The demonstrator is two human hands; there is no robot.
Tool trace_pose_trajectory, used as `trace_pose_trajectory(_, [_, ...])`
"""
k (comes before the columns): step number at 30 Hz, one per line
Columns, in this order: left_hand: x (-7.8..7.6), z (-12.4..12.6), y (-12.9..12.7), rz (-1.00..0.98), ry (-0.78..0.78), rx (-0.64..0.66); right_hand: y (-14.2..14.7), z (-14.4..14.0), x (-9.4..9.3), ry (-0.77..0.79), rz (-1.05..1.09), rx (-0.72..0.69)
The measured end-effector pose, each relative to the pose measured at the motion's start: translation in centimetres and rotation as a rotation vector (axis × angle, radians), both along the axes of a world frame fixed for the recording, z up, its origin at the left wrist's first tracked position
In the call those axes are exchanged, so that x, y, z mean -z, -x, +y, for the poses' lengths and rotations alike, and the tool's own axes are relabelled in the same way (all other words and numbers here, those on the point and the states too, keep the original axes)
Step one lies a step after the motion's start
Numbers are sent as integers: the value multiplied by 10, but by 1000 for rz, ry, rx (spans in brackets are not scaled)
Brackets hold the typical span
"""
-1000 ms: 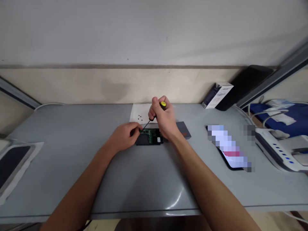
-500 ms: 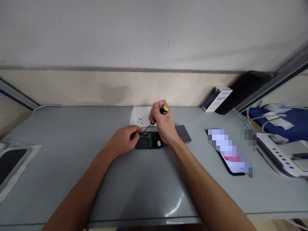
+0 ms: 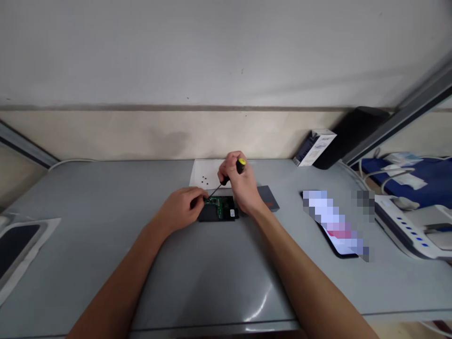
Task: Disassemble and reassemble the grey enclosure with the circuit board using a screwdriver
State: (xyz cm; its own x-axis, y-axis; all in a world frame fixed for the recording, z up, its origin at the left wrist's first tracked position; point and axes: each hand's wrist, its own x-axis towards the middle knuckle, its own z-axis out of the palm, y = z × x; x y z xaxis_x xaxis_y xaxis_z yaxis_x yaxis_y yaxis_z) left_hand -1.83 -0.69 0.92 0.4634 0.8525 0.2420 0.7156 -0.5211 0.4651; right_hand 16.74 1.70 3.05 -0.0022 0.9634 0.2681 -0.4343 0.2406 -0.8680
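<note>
Right hand [image 3: 243, 188] grips screwdriver [image 3: 233, 173] | left hand [image 3: 181, 207] steadies circuit board [image 3: 219, 205]

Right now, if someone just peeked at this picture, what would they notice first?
Two bare arms meet mid-table: the right hand grips a yellow-capped screwdriver, its tip down on a small green circuit board that the left hand steadies. Just behind lie tiny black screws on white paper, and a phone lies off to the right.

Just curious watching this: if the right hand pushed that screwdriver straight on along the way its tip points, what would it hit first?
The right hand angles the screwdriver down-left; its tip would likely meet the green circuit board, beside the left hand fingertips.
</note>
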Motion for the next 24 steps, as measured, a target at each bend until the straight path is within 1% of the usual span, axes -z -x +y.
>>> trace_pose_trajectory(3, [-1, 0, 0, 18, -39, 21, 0, 0, -3, 31, 48, -70])
trace_pose_trajectory(5, [-2, 0, 0, 41, -67, 35, 0, 1, -3, 49, 61, -81])
trace_pose_trajectory(10, [-5, 0, 2, 71, -86, 52, 1, -1, -1, -19, -38, 26])
trace_pose_trajectory(12, [-5, 0, 2, 71, -72, 44, 3, -3, 0, -46, -62, 38])
trace_pose_trajectory(16, [-5, 1, 1, 84, -30, 25, 8, -4, -5, -51, -31, -104])
trace_pose_trajectory(18, [-6, 0, 0, 90, -5, 21, 3, -4, -14, -108, -60, -82])
trace_pose_trajectory(20, [-9, -1, 0, 73, 37, 14, -9, -4, -30, -200, -164, 16])
trace_pose_trajectory(21, [-12, -2, 1, 55, 72, 5, -19, -5, -40, -249, -277, 50])
trace_pose_trajectory(22, [-15, -3, 1, 35, 120, -8, -30, -6, -49, -299, -415, 68])
trace_pose_trajectory(24, [-23, -6, 4, -12, 239, -50, -57, -8, -63, -388, -767, 27])
